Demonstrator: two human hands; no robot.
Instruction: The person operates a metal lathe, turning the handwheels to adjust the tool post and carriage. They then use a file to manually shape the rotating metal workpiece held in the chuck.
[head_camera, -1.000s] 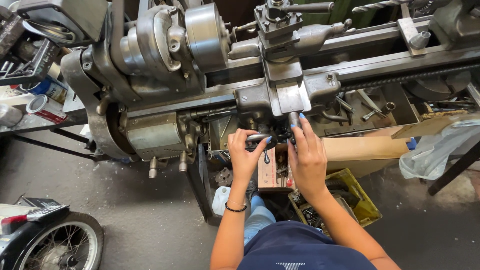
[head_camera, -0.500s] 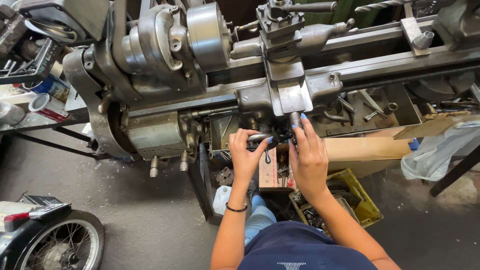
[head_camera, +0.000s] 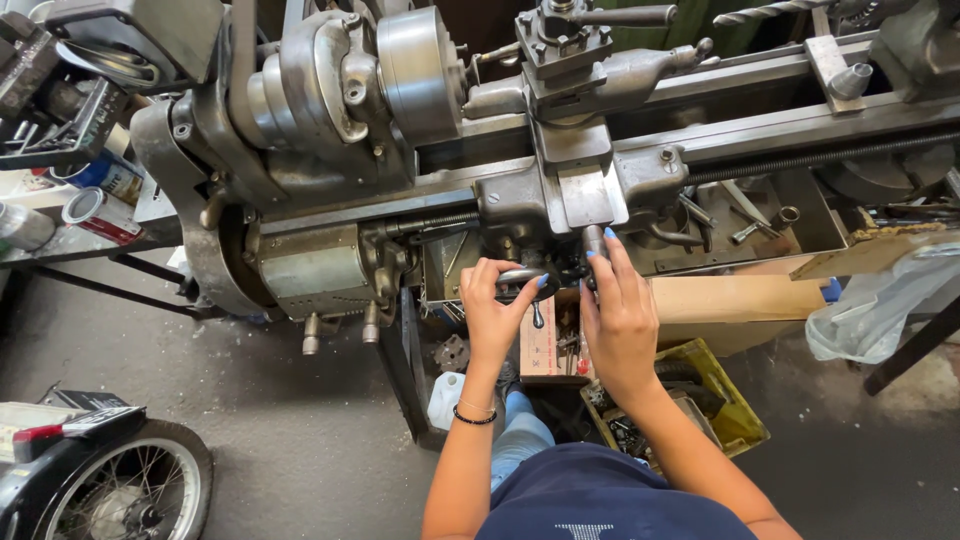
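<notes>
The left hand (head_camera: 493, 312) curls its fingers around a dark, rounded metal handwheel (head_camera: 522, 282) at the front edge of the lathe (head_camera: 420, 190), a heavy machine of worn grey cast iron. Just beside it, the right hand (head_camera: 620, 320) wraps a slim steel lever (head_camera: 594, 241) below the smooth carriage apron (head_camera: 560, 195).

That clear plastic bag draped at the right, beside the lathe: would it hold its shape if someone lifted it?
Probably not. The clear plastic bag sags in crumpled folds, so it likely hangs floppy. Its thin, see-through film suggests it weighs little. The glossy surface may slip under the fingers.
</notes>
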